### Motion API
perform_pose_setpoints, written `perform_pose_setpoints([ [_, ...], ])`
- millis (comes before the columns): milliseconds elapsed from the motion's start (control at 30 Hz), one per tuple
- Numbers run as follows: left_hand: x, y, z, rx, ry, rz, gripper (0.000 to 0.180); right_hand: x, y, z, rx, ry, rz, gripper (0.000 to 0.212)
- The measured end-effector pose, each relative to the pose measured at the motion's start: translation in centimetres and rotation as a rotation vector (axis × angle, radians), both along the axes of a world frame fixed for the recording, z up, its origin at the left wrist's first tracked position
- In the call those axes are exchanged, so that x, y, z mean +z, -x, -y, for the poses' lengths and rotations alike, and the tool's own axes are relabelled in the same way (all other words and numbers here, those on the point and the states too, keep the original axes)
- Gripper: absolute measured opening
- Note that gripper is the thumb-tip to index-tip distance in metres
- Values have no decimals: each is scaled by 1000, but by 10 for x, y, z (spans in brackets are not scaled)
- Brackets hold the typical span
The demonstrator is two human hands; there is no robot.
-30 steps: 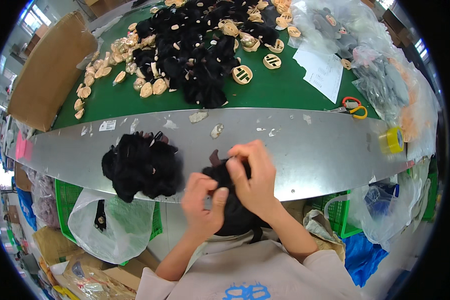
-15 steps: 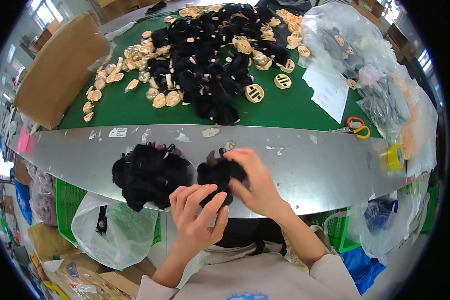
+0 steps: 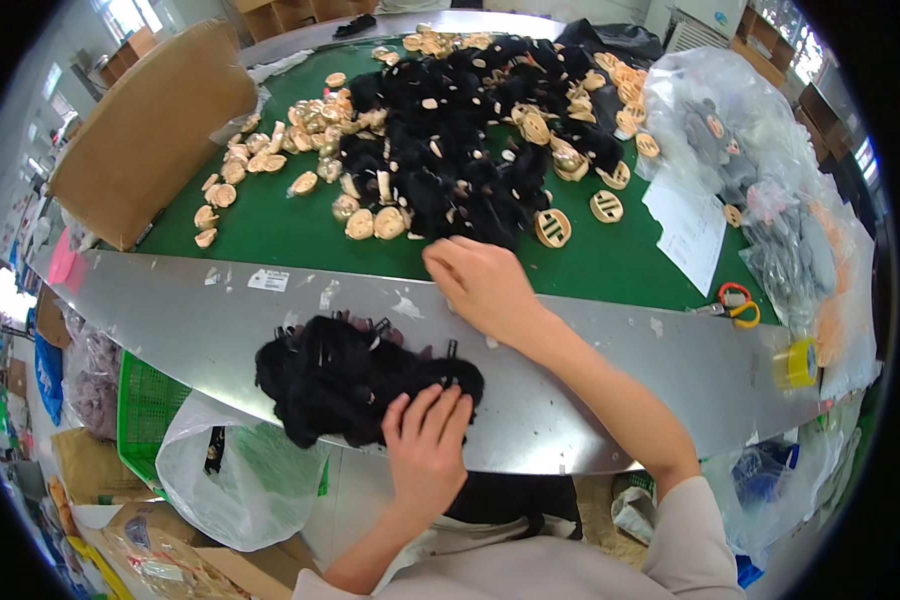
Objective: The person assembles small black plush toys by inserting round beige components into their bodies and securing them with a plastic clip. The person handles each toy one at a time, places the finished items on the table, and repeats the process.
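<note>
Several black furry plush pieces (image 3: 320, 385) sit in a cluster on the metal front strip (image 3: 570, 400) of the table. Small dark tabs and brownish bits stick up along their far side. On the cluster's right-hand piece lie the spread fingers of my left hand (image 3: 428, 445); its thumb is hidden. My right hand (image 3: 490, 290) is over the near edge of the green mat (image 3: 330, 245), fingers bent together in front of a large heap of black plush pieces (image 3: 440, 150). Whatever its fingertips hold, if anything, is hidden.
Beige round plastic parts (image 3: 375, 223) lie around the heap. A cardboard panel (image 3: 155, 135) stands at left. Toward the right are white paper (image 3: 685, 225), scissors (image 3: 735, 305), yellow tape (image 3: 798, 363) and bagged grey plush (image 3: 730, 140). A plastic bag (image 3: 240, 475) hangs below the table.
The separate black plush piece now sits against the cluster, with my left hand on it. My right hand has left that piece and moved forward to the heap. The view has shifted.
</note>
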State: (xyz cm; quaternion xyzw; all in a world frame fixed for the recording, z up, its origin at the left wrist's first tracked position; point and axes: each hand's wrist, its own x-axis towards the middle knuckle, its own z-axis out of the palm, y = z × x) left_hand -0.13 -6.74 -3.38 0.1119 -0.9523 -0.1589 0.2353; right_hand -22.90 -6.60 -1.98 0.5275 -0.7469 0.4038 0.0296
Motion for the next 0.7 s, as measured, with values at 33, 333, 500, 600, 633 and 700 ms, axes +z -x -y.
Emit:
perform_pose_setpoints([
  [33,2,1,-4,-5,-62,5,40,-4,8,27,-22,13,-50,14],
  [333,-29,6,-20,195,-87,-114,29,-59,30,129,-99,-348,-377,23],
  [500,-36,9,-22,247,-110,-120,28,-36,35,100,47,-215,-371,34],
  [600,-33,12,-21,226,-121,-189,31,-15,31,103,114,-106,-287,22],
  [633,-33,13,-22,242,-122,-193,31,-5,35,110,114,-52,-257,21],
  [700,-35,11,-20,248,-126,-187,31,1,55,136,115,48,-312,18],
])
